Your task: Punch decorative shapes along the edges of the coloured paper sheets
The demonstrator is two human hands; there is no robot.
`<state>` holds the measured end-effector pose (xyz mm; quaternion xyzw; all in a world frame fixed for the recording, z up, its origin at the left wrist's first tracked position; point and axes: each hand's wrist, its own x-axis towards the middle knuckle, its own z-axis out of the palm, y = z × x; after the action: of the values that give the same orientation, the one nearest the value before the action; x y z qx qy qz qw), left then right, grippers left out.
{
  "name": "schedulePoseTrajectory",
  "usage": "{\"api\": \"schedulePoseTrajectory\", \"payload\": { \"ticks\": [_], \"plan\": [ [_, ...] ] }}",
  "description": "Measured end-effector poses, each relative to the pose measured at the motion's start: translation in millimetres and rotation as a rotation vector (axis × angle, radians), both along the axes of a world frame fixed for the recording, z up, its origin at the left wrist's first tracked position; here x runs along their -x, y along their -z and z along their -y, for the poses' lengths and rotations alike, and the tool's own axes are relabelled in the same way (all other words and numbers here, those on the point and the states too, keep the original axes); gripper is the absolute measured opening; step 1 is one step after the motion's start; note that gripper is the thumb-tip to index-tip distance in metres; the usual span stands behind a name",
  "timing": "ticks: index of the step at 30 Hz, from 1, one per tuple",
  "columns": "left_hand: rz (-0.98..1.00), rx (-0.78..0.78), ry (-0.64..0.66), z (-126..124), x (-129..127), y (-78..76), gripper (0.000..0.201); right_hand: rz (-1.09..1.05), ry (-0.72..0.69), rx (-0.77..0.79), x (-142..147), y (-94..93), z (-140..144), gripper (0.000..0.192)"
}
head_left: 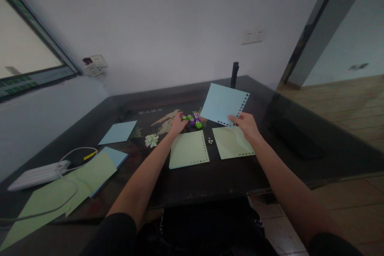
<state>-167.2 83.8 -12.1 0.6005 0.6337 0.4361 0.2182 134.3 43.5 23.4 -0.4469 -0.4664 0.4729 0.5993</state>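
My right hand (244, 124) pinches a light blue paper sheet (223, 104) by its lower edge, holding it raised and tilted above the table. Small punched holes run along two of its edges. Across from it, my left hand (177, 124) has thumb and fingers curled round a small green craft punch (184, 118). That punch sits at the left end of a cluster of green and purple craft punches (192, 121). Below the hands lie two pale green sheets, a left one (189, 148) and a right one (232, 144), with holes along their edges.
Paper cut-outs form a pile (151, 140), with a few more bits (210, 141) between the sheets. A blue sheet (118, 132), long green paper (87, 172) and a white power strip (40, 176) with cables lie left. A black upright object (235, 74) stands behind.
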Motion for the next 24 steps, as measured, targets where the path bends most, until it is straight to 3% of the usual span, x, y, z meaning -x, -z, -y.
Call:
{"api": "schedulePoseTrajectory", "payload": {
  "ticks": [4, 10, 14, 21, 24],
  "plan": [
    [0.107, 0.002, -0.030, -0.9, 2.2, -0.3, 0.052, 0.005, -0.005, 0.010, 0.0, 1.2, -0.8, 0.026],
    [0.433, 0.008, -0.099, -1.1, 11.3, -8.5, 0.022, 0.006, 0.004, 0.015, 0.8, -3.8, 2.8, 0.024],
    [0.504, 0.020, -0.132, 5.1, 20.1, -16.1, 0.017, -0.001, -0.005, 0.009, 1.8, -4.0, 3.9, 0.026],
    [0.358, -0.031, -0.141, 10.6, 18.3, -19.5, 0.014, 0.032, 0.067, -0.007, -3.3, -8.2, 3.1, 0.026],
    [0.122, -0.128, -0.080, 11.6, 2.2, -23.6, 0.018, 0.007, 0.128, -0.001, -10.8, -12.5, 1.2, 0.025]
  ]
}}
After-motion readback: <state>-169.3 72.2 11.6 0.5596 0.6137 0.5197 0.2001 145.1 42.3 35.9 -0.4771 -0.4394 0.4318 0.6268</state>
